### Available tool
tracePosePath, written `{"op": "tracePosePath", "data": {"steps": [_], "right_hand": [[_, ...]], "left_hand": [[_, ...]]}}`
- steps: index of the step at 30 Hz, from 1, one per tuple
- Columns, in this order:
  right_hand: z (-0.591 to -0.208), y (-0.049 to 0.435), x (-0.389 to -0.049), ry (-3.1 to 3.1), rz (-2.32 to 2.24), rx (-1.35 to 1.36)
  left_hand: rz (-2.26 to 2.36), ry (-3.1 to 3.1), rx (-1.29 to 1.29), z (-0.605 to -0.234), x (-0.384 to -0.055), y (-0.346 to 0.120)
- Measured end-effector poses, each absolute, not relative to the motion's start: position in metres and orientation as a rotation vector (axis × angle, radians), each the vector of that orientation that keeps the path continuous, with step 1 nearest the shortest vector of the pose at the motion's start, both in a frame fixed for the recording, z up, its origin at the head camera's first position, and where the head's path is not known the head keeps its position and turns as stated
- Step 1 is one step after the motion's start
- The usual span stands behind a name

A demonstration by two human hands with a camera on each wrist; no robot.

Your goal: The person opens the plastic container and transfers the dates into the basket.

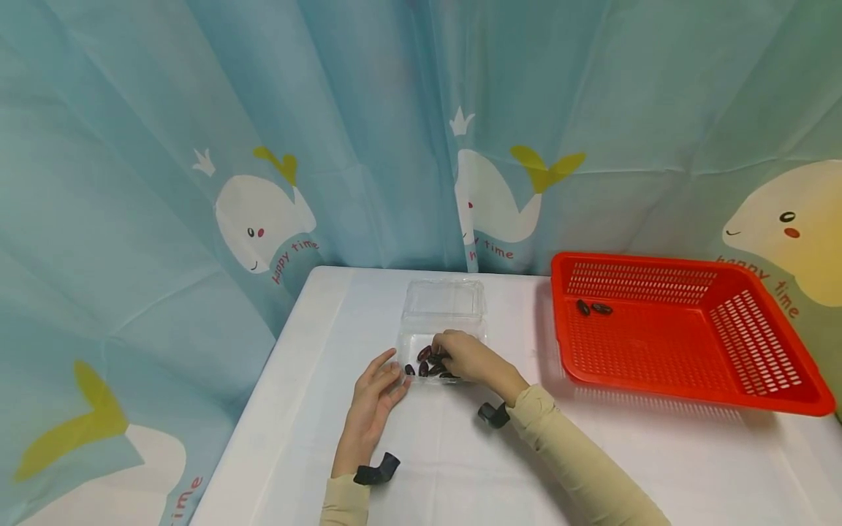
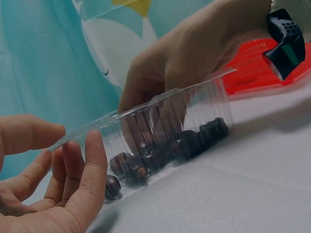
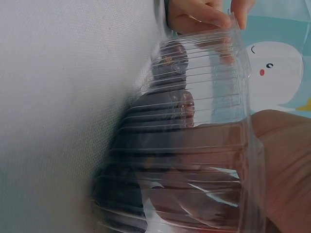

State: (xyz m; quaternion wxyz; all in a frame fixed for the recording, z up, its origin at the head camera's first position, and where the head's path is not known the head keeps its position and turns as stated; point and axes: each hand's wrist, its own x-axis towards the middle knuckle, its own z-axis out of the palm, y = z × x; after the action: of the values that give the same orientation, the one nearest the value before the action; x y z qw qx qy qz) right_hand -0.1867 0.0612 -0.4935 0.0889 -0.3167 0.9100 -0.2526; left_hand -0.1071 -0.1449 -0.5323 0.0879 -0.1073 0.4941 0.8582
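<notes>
A clear plastic clamshell box [image 1: 408,343] stands on the table with its lid [image 1: 444,298] folded back. Several dark brown dates [image 1: 424,369] lie in its base. At the near left corner, my left hand [image 1: 373,398] pinches the rim, thumb and fingers on either side of it in the left wrist view. My right hand [image 1: 470,356] reaches over the right side, its curled fingers [image 2: 131,111] down inside the box among the dates. Dates and the ribbed wall [image 3: 209,136] hide the right fingertips, so I cannot tell whether they hold a date.
To the right stands a red plastic basket [image 1: 631,351] with slotted walls. Two dates [image 1: 592,308] lie in its far left corner. A white cloth [image 1: 447,467] covers the table, and a blue curtain [image 1: 388,131] with whale prints hangs behind.
</notes>
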Motion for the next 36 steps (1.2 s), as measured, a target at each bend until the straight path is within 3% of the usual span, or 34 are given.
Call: {"op": "tracePosePath", "data": {"steps": [18,36], "right_hand": [[-0.490,0.062,-0.185,2.726,-0.795,-0.932],[-0.449,0.086,-0.184,2.807,-0.859,-0.905]], "left_hand": [[2.545,1.470,-0.312,-0.531,-0.106,-0.146],[2.550,1.473,-0.299,-0.531,-0.106,-0.146]]}}
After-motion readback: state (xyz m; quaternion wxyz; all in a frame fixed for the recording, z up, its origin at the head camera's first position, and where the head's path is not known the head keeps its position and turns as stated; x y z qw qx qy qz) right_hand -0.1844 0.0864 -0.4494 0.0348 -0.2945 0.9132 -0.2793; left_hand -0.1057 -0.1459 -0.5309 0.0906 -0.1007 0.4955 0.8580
